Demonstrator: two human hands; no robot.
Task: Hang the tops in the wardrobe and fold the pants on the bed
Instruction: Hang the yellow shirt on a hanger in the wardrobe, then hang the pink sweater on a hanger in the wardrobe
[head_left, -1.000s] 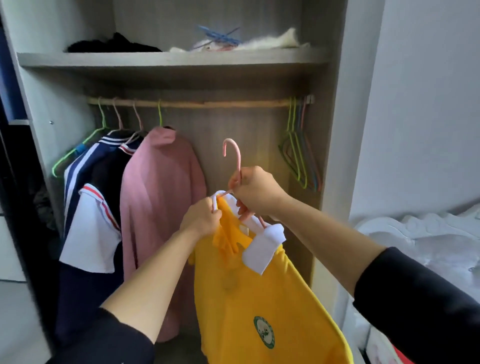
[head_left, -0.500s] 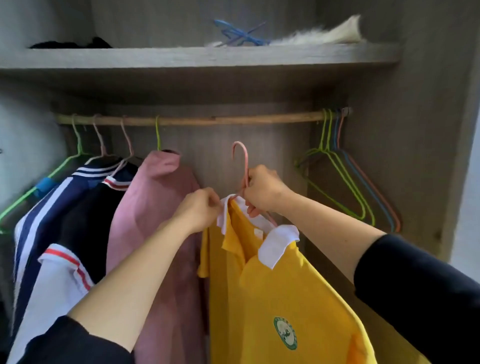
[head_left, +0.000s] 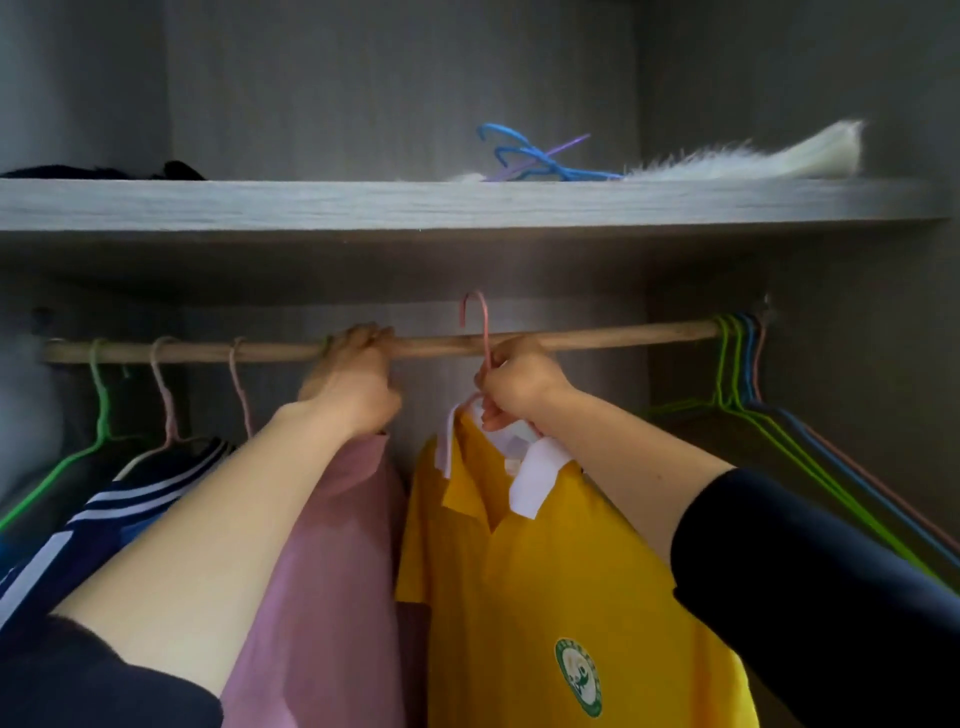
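A yellow polo shirt (head_left: 561, 571) with a white collar hangs on a pink hanger (head_left: 480, 322). My right hand (head_left: 519, 382) grips the hanger's neck just below the wooden rail (head_left: 597, 338), and the hook rises above the rail. My left hand (head_left: 353, 374) holds the rail, fingers curled over it, right above the pink top (head_left: 332, 571). Left of that hang dark blue tops with white stripes (head_left: 130, 499). No pants or bed are in view.
Several empty green, blue and pink hangers (head_left: 743, 374) bunch at the rail's right end. The shelf (head_left: 363, 205) above carries blue hangers (head_left: 524, 158), a white furry item (head_left: 753, 161) and dark clothing (head_left: 98, 171). A gap on the rail lies between my hands.
The view moved closer and up. My right hand raised the hanger until its hook passed above the rail. My left hand let go of the yellow shirt and took hold of the rail.
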